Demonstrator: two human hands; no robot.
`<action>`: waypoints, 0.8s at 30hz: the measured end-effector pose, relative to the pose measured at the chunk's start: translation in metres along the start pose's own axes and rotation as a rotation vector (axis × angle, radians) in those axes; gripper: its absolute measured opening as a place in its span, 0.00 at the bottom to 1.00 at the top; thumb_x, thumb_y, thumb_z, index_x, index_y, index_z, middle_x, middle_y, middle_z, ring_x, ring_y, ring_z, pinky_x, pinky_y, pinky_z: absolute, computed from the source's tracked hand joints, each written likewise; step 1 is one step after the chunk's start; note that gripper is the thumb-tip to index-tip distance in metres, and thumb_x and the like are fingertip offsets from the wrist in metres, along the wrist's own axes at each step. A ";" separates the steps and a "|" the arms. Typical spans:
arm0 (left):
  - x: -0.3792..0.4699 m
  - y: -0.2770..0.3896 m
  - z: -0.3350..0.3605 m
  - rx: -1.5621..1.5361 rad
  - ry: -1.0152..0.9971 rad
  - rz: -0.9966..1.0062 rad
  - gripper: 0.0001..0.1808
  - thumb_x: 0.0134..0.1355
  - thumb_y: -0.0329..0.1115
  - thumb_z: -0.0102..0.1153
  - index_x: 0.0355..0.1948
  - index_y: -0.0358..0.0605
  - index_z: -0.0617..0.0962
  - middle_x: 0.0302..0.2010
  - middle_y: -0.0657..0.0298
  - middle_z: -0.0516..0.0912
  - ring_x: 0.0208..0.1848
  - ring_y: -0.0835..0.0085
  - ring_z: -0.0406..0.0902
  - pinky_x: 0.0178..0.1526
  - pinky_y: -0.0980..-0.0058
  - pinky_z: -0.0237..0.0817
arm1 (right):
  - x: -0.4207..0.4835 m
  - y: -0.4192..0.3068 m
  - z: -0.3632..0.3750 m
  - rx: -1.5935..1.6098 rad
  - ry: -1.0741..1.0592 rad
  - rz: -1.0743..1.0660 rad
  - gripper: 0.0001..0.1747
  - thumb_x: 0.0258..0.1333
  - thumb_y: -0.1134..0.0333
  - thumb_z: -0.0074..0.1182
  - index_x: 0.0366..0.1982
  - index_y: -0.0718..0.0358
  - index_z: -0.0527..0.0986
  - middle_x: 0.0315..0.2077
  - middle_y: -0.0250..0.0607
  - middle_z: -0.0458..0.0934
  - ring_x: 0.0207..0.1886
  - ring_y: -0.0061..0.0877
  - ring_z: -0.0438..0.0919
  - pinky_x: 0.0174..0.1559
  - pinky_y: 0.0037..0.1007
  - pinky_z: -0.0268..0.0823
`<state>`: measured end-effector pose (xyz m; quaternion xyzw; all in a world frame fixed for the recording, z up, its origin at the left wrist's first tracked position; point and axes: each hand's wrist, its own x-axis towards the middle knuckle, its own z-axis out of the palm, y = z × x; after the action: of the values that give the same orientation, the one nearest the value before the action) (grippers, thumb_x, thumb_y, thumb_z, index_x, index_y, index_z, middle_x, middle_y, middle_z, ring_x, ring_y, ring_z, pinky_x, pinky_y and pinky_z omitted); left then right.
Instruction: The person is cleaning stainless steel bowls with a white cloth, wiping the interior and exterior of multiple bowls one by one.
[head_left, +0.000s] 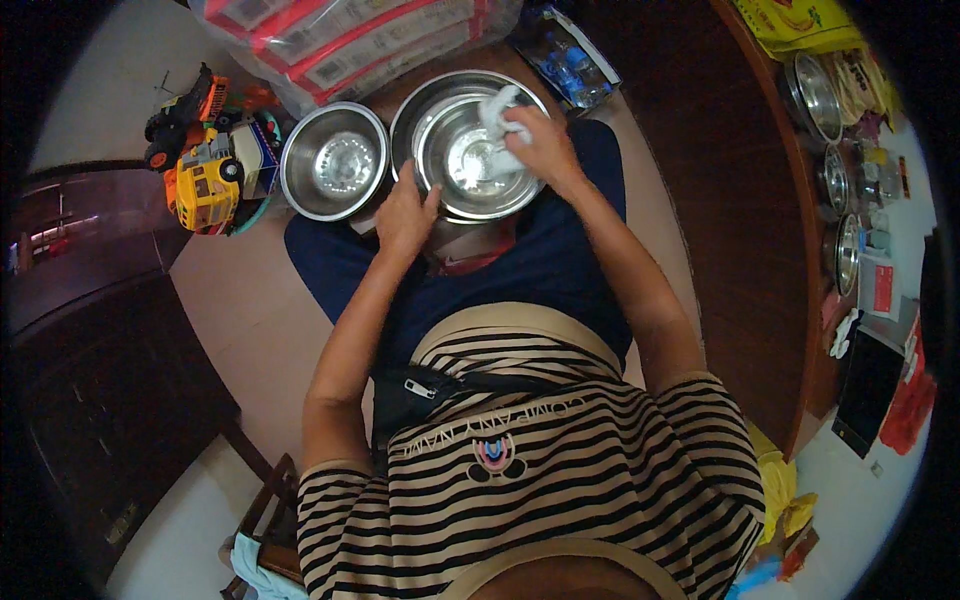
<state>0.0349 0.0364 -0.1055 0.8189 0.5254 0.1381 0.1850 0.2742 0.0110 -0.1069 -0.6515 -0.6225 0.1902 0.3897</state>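
A large steel bowl (409, 112) with a smaller steel bowl (480, 204) nested in it stands in front of me, above my lap. My right hand (541, 146) grips a white cloth (498, 120) and presses it against the inner right side of the bowls. On their lower left rim rests my left hand (409, 214), thumb and fingers about the edge; which of the two rims it holds is not plain. Left of that hand is another steel bowl (335, 161), close beside the large one.
Plastic-wrapped packs (360, 45) lie beyond the bowls. Toy trucks (206, 191) are heaped at the left, and a box of plastic bottles (574, 67) stands at the upper right. Along the right, a wooden cabinet (720, 225) borders a surface with more steel bowls (847, 255).
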 end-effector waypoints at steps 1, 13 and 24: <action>0.000 0.014 -0.014 0.063 0.054 0.068 0.26 0.55 0.39 0.57 0.53 0.43 0.67 0.35 0.51 0.77 0.38 0.56 0.77 0.37 0.62 0.69 | -0.004 0.009 -0.004 0.123 0.161 -0.028 0.18 0.45 0.69 0.51 0.42 0.62 0.73 0.37 0.43 0.76 0.41 0.32 0.76 0.43 0.28 0.67; -0.002 0.026 0.014 0.260 -0.286 0.728 0.13 0.54 0.41 0.56 0.38 0.50 0.79 0.33 0.63 0.78 0.39 0.66 0.75 0.52 0.66 0.59 | -0.031 0.033 -0.008 0.944 0.380 0.382 0.17 0.48 0.73 0.49 0.44 0.65 0.72 0.36 0.32 0.76 0.37 0.17 0.73 0.41 0.21 0.66; -0.004 0.027 0.007 0.220 -0.277 0.751 0.11 0.54 0.39 0.55 0.37 0.50 0.81 0.33 0.65 0.78 0.38 0.68 0.74 0.53 0.67 0.57 | -0.025 0.030 -0.009 1.072 0.410 0.417 0.17 0.49 0.71 0.49 0.44 0.64 0.72 0.36 0.32 0.76 0.38 0.18 0.74 0.41 0.21 0.66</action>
<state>0.0578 0.0218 -0.0997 0.9794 0.1721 0.0274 0.1020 0.2970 -0.0129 -0.1295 -0.4963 -0.2119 0.4198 0.7298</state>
